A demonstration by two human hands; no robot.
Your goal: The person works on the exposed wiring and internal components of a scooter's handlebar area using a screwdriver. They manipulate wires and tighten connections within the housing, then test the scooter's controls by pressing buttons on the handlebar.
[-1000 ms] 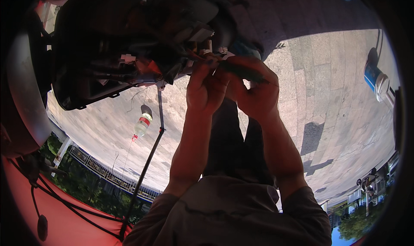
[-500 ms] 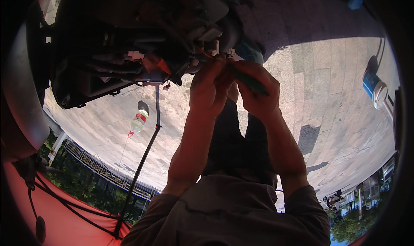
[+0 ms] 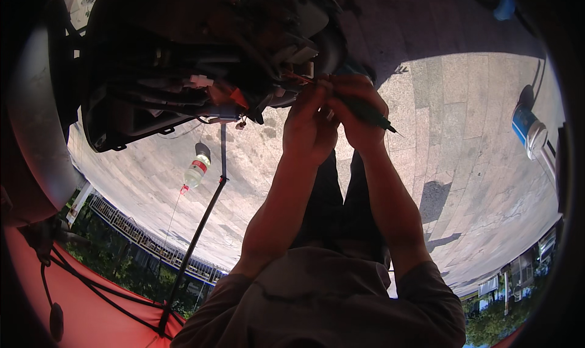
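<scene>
- Sunlit paving (image 3: 451, 122) fills the background, with a dark machine underside (image 3: 201, 61) full of cables and connectors at 11 o'clock.
- Compared with half a second ago, both hands sit a little further toward 12 o'clock and closer to the machine's edge; the view has tipped slightly, so the bottle now lies lower toward 9 o'clock.
- Compared with a second ago, the tool's tip now sticks out clear of the right hand toward 3 o'clock, where before it was hidden among the fingers.
- Left hand (image 3: 308, 128) is raised, its fingers curled and pinched together at the wiring (image 3: 298, 78) on the machine's edge; what exactly they pinch I cannot tell in the shade.
- Right hand (image 3: 359, 113) is closed around a dark screwdriver (image 3: 372, 113), fingers wrapped round the shaft.
- Screwdriver lies across the right fingers, slanting from the wiring at 10 o'clock down to its pointed tip at 4 o'clock, the tip just outside the fist.
- Both hands touch each other at the knuckles, just under the wiring.
- Red connectors (image 3: 228, 95) sit near the left hand, toward 9 o'clock.
- A plastic bottle (image 3: 196, 168) lies on the paving at 8 o'clock from the hands, beside a thin black rod (image 3: 201, 226).
- A blue can (image 3: 525, 125) stands well apart at 3 o'clock.
</scene>
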